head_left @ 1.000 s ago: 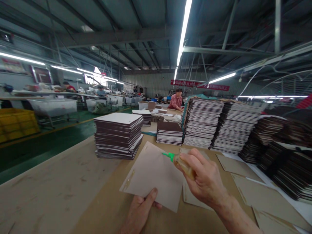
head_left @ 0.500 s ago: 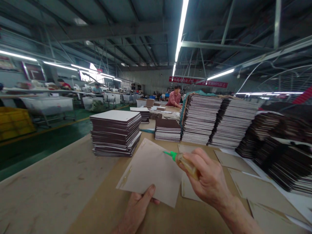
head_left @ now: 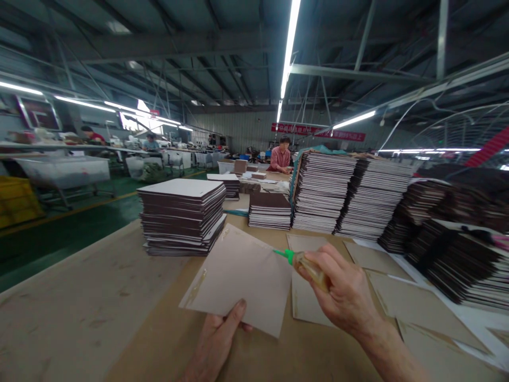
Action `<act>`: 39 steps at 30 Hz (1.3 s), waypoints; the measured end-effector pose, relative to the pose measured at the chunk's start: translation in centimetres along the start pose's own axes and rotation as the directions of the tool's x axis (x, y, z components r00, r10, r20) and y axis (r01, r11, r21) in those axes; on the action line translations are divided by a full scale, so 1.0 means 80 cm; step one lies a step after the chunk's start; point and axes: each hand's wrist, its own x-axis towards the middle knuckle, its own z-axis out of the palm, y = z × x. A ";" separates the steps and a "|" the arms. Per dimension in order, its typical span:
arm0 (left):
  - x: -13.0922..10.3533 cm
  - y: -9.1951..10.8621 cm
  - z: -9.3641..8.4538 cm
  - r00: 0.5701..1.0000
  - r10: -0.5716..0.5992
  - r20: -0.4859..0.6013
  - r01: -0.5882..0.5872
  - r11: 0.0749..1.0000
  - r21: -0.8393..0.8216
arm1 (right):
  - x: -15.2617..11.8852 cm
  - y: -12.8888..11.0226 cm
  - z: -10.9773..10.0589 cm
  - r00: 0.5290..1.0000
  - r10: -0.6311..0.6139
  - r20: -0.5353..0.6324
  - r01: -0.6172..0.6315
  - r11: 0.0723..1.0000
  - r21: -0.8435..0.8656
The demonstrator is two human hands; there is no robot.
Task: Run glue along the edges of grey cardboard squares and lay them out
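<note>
My left hand pinches the lower edge of a grey-beige board, thumb on top, and holds it tilted above the table. Shiny glue marks show along the board's left edge and near its top corner. My right hand is wrapped round a squeeze bottle of amber liquid with a green nozzle. The nozzle tip points left at the board's upper right edge; whether it touches cannot be told. Beneath and to the right, another board lies on the table.
Behind the board stands a stack of dark boards. A smaller stack and tall stacks are further right. Several boards with glued edges lie at the right, one here. A person works beyond the stacks.
My right hand has moved the nozzle along the board's upper edge toward its right corner. The view has shifted slightly, so the surroundings sit further left. My left hand still holds the board.
</note>
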 end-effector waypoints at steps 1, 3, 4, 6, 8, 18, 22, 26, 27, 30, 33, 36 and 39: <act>0.001 -0.001 0.000 1.000 0.000 -0.004 0.000 1.000 -0.003 | -0.001 0.000 0.000 1.000 0.011 -0.005 -0.011 1.000 0.000; 0.002 -0.003 0.001 1.000 0.012 -0.005 -0.012 1.000 -0.011 | -0.004 0.001 0.000 1.000 0.011 -0.009 -0.011 1.000 0.004; 0.002 -0.003 0.001 1.000 0.022 -0.003 -0.022 1.000 -0.014 | -0.005 0.000 0.000 1.000 0.002 -0.007 -0.002 1.000 0.007; 0.003 -0.004 0.001 0.999 0.033 0.003 -0.033 0.999 -0.017 | -0.006 0.001 0.000 1.000 -0.006 0.000 0.006 1.000 0.010; 0.003 -0.005 0.001 1.000 0.025 -0.002 -0.025 1.000 -0.016 | -0.010 0.004 0.000 1.000 0.018 0.021 -0.018 1.000 0.003; 0.004 0.003 0.000 0.999 0.030 -0.022 -0.030 0.999 -0.038 | -0.028 0.018 -0.004 0.996 0.087 0.028 -0.087 0.996 0.004; 0.006 -0.001 -0.001 1.000 0.003 -0.028 -0.004 1.000 -0.031 | -0.039 0.026 -0.003 0.992 0.129 -0.011 -0.129 0.991 0.017; 0.008 -0.007 0.000 0.999 0.029 -0.024 -0.030 0.998 -0.046 | -0.047 0.029 -0.005 0.991 0.134 -0.009 -0.134 0.991 0.030; 0.007 -0.007 0.001 0.999 0.026 -0.031 -0.027 0.998 -0.057 | -0.048 0.029 -0.005 0.991 0.133 0.001 -0.133 0.991 0.026; 0.007 0.000 0.002 0.999 0.001 -0.047 -0.007 0.992 -0.127 | -0.050 0.032 -0.004 0.989 0.144 -0.015 -0.144 0.990 0.008; 0.006 0.006 0.001 0.999 0.010 -0.048 -0.017 0.988 -0.151 | -0.053 0.036 -0.002 0.987 0.152 -0.044 -0.153 0.988 -0.007; 0.007 0.001 -0.002 0.998 0.022 -0.053 -0.028 0.992 -0.122 | -0.056 0.038 -0.001 0.987 0.158 -0.024 -0.158 0.987 -0.003; 0.010 -0.010 -0.003 0.999 0.023 -0.047 -0.028 0.995 -0.093 | -0.056 0.038 -0.001 0.986 0.160 -0.039 -0.159 0.987 0.008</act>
